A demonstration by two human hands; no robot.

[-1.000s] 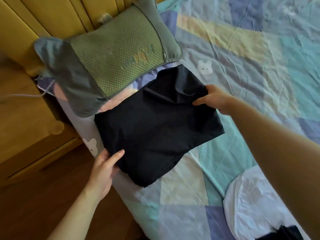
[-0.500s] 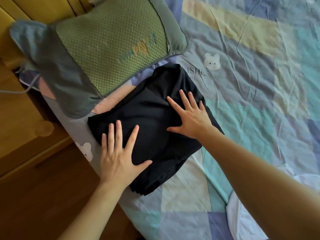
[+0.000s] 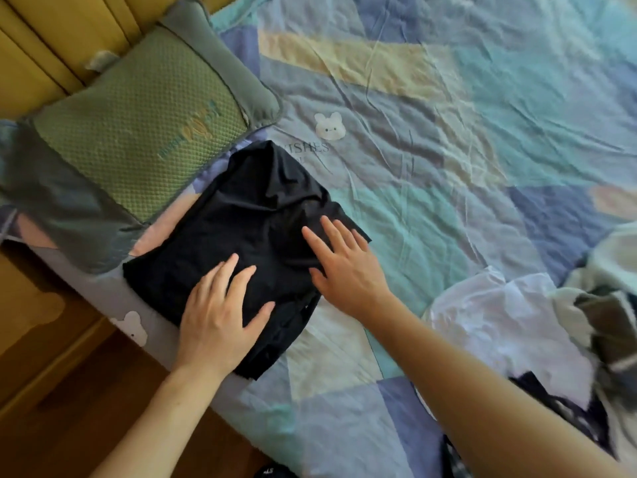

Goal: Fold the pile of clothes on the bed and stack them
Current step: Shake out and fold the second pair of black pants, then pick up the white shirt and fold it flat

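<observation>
A folded black garment [image 3: 241, 229] lies near the bed's left edge, just below the pillow. My left hand [image 3: 220, 315] presses flat on its near part with fingers spread and straight. My right hand [image 3: 344, 267] lies flat on its right edge, fingers straight and pointing up-left. A loose pile of clothes sits at the right: a white garment [image 3: 510, 326], a pale green and dark piece [image 3: 606, 305], and dark fabric [image 3: 558, 405] under it, partly hidden by my right arm.
A green and grey pillow [image 3: 138, 132] rests against the yellow headboard [image 3: 51, 39]. The patchwork bedsheet [image 3: 448, 150] stretches up and right. A wooden bedside cabinet [image 3: 31, 322] and wooden floor [image 3: 86, 426] lie left of the bed edge.
A second ago my hands held the black garment by its edges; since then both have come down flat on it. Over the last half second they slid toward its near right side.
</observation>
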